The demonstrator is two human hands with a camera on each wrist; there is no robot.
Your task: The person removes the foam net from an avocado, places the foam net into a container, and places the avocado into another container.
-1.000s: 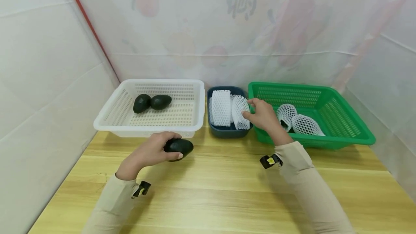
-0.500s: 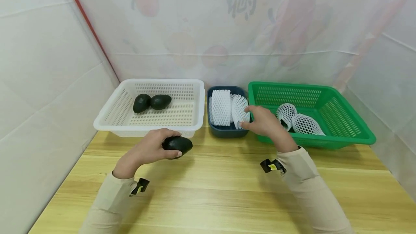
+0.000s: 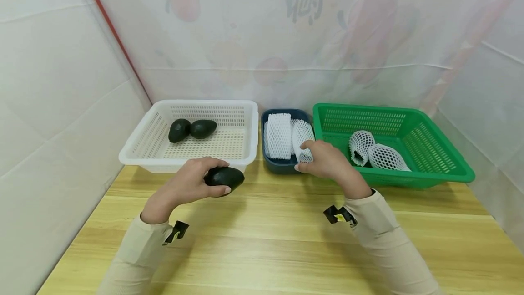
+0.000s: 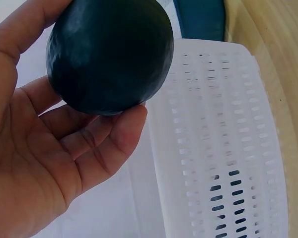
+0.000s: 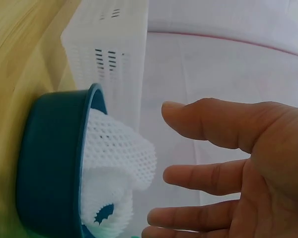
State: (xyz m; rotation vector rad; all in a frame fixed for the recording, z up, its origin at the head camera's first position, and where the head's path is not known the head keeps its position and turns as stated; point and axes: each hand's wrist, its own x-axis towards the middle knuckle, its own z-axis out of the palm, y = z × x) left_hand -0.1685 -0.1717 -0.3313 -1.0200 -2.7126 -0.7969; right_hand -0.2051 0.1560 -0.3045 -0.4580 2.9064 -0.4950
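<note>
My left hand (image 3: 188, 185) grips a dark green avocado (image 3: 225, 178) above the table, in front of the white basket. Seen from the left wrist, the thumb and fingers curl round the avocado (image 4: 109, 54). My right hand (image 3: 327, 164) hovers over the front right edge of a dark blue bin (image 3: 282, 167). White foam net sleeves (image 3: 279, 136) lie in that bin. In the right wrist view the fingers of the right hand (image 5: 228, 168) are extended and apart from the net sleeves (image 5: 116, 148), with nothing between them.
Two avocados (image 3: 203, 129) lie in the white basket (image 3: 127, 155) at the left. The green basket (image 3: 446, 174) at the right holds two avocados in net sleeves (image 3: 386, 157). Wood-grain table (image 3: 262, 249) in front; white sheeting (image 3: 245, 35) behind and at the sides.
My right hand has moved slightly toward me and to the left by the bin's front edge. The left hand has lifted the avocado a little.
</note>
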